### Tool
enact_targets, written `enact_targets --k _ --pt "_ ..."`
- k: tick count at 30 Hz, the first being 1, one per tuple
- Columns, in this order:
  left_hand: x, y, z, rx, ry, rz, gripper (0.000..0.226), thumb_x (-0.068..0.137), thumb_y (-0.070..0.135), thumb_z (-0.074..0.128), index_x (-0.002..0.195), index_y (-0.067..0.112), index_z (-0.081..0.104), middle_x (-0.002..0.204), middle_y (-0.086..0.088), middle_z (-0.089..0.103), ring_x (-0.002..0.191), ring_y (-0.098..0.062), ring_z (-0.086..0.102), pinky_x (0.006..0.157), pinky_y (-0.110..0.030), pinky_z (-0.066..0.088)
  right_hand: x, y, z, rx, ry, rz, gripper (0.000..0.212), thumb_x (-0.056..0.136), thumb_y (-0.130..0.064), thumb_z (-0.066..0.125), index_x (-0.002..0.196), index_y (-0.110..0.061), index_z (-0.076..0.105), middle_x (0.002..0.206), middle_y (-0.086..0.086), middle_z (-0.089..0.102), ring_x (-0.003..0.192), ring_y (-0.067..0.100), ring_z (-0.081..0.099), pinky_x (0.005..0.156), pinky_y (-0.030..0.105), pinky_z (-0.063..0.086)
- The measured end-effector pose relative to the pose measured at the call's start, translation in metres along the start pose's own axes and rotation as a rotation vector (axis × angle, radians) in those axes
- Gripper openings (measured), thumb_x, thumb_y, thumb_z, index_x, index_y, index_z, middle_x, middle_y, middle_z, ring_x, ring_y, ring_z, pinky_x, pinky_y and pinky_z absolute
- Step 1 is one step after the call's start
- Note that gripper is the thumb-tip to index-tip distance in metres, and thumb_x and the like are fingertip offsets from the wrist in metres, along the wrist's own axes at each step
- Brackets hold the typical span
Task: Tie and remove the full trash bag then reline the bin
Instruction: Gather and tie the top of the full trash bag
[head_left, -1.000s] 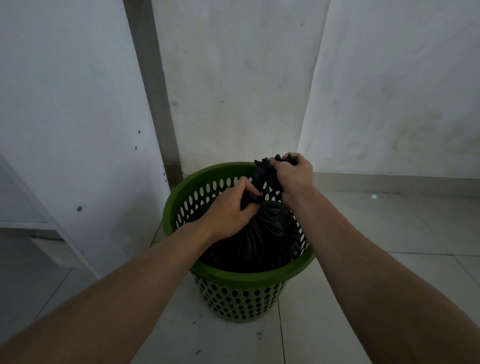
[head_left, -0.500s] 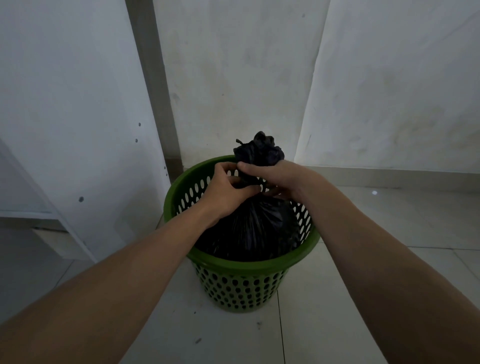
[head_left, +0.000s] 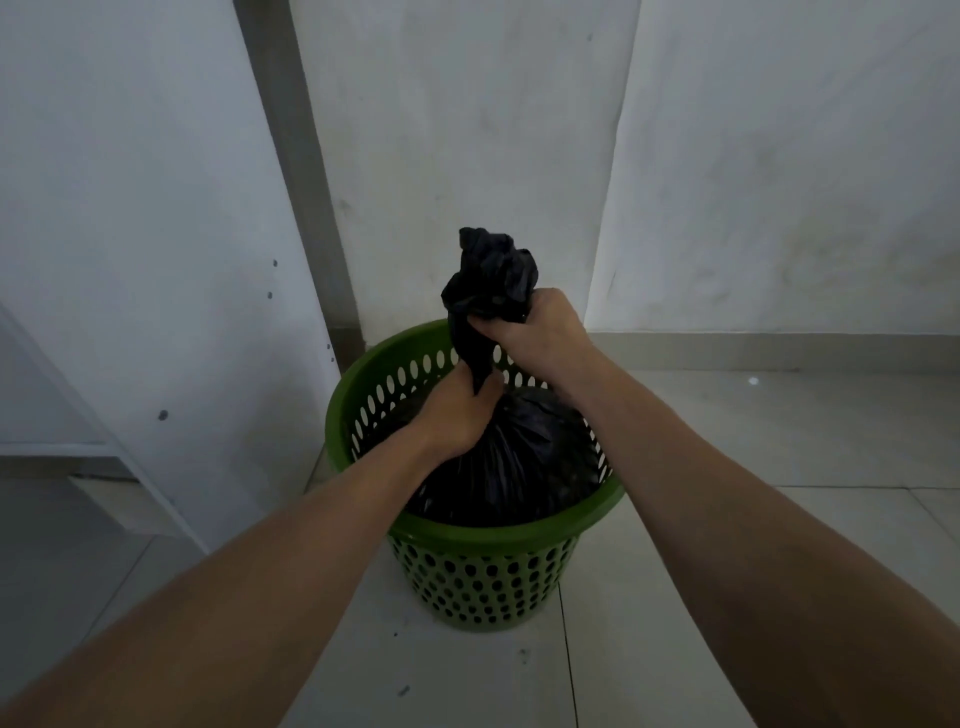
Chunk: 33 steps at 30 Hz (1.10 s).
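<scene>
Half a second ago both hands sat close together at the neck of the black trash bag (head_left: 519, 457), level with the rim of the green perforated bin (head_left: 467, 540). Now the right hand (head_left: 535, 332) has risen above the rim, and the gathered plastic between the two hands is drawn into a longer, tighter twist. The left hand (head_left: 457, 410) has stayed low, at the base of that twist.

The right hand is closed in a fist around the upper neck of the bag, with the crumpled loose top bunching out above its knuckles. The left hand is closed around the neck just below, its fingers wrapped about the narrow twisted part, right over the bulging body of the bag.

The bag sits inside the bin, filling most of it, its rounded body reaching about rim height; what the bag holds cannot be seen. The bin stands on the pale tiled floor (head_left: 727, 519), near the corner of the white walls (head_left: 457, 130) behind it.
</scene>
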<state>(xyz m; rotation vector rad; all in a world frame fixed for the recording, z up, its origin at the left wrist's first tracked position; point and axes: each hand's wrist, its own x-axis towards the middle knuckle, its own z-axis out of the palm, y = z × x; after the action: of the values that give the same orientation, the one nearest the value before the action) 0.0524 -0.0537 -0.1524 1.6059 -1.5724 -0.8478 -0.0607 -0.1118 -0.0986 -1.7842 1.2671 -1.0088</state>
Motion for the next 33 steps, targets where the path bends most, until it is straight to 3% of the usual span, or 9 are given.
enact_targets --k 4,8,11,14,17,22,25,30,33 --pt "0.002 0.013 0.004 0.045 0.033 -0.022 0.033 0.100 0.044 0.041 0.108 0.018 0.059 0.095 -0.005 0.067 0.092 -0.025 0.064 0.082 -0.034 0.050 -0.005 0.005 -0.003 0.165 0.029 0.050 0.016 0.088 -0.030 0.073 0.082 -0.015 0.072 0.083 0.004 0.072 0.078 0.014 0.067 0.066 0.026 0.056" --pt "0.003 0.028 -0.001 0.057 0.113 -0.089 0.048 0.100 0.048 0.039 0.080 0.010 0.061 0.082 -0.009 0.068 0.079 -0.027 0.064 0.068 -0.034 0.043 -0.009 0.003 0.001 0.241 0.055 0.024 0.014 0.091 -0.029 0.070 0.079 -0.021 0.069 0.078 -0.002 0.071 0.072 0.011 0.068 0.053 0.014 0.052" --pt "0.003 0.027 0.001 0.044 0.110 -0.086 0.036 0.102 0.034 0.043 0.092 0.004 0.061 0.097 -0.018 0.069 0.093 -0.035 0.065 0.074 -0.037 0.047 -0.014 -0.002 0.005 0.167 0.084 -0.040 0.028 0.090 -0.028 0.071 0.081 -0.001 0.071 0.079 0.015 0.073 0.074 0.027 0.070 0.063 0.037 0.056" --pt "-0.004 0.024 0.004 0.061 0.072 -0.091 0.019 0.101 0.017 0.046 0.115 0.008 0.055 0.105 -0.010 0.066 0.100 -0.027 0.064 0.087 -0.036 0.052 -0.016 -0.004 0.003 0.168 0.092 -0.041 0.033 0.089 -0.027 0.072 0.063 -0.009 0.062 0.060 0.005 0.062 0.054 0.015 0.057 0.052 0.029 0.045" --pt "-0.007 0.022 0.009 0.046 0.126 -0.109 0.016 0.096 0.009 0.047 0.107 0.021 0.050 0.102 -0.005 0.067 0.102 -0.025 0.064 0.095 -0.039 0.050 -0.015 -0.011 0.000 0.106 0.085 -0.053 0.039 0.089 -0.028 0.072 0.056 -0.012 0.056 0.052 -0.001 0.053 0.046 0.006 0.048 0.047 0.022 0.038" --pt "-0.010 0.038 0.004 -0.076 0.139 -0.032 0.035 0.087 0.042 0.056 0.110 0.016 0.062 0.100 -0.005 0.069 0.099 -0.026 0.065 0.097 -0.052 0.049 -0.016 -0.010 -0.008 0.272 0.091 0.065 0.022 0.091 -0.031 0.070 0.089 -0.009 0.073 0.092 0.013 0.075 0.087 0.023 0.070 0.076 0.037 0.057" --pt "-0.008 0.034 0.003 -0.059 0.135 0.007 0.027 0.101 0.032 0.043 0.115 0.015 0.058 0.107 -0.008 0.067 0.106 -0.030 0.061 0.105 -0.058 0.039 -0.019 -0.006 -0.007 0.323 0.075 0.089 0.015 0.091 -0.030 0.070 0.085 -0.016 0.073 0.093 0.009 0.076 0.087 0.020 0.071 0.073 0.030 0.058" --pt "-0.004 0.030 0.007 0.048 0.158 0.088 0.024 0.104 0.010 0.037 0.126 0.004 0.044 0.100 -0.024 0.061 0.091 -0.039 0.059 0.091 -0.056 0.044 -0.019 -0.011 -0.005 0.272 0.092 0.065 0.031 0.089 -0.030 0.072 0.096 0.000 0.073 0.097 0.021 0.074 0.095 0.033 0.069 0.083 0.047 0.056" --pt "-0.004 0.023 0.006 0.112 0.146 0.116 0.026 0.102 0.005 0.039 0.127 -0.001 0.044 0.109 -0.028 0.055 0.101 -0.045 0.054 0.091 -0.056 0.045 -0.020 -0.008 -0.005 0.268 0.068 0.068 0.030 0.088 -0.029 0.073 0.096 0.000 0.073 0.098 0.023 0.073 0.095 0.035 0.068 0.083 0.047 0.056"
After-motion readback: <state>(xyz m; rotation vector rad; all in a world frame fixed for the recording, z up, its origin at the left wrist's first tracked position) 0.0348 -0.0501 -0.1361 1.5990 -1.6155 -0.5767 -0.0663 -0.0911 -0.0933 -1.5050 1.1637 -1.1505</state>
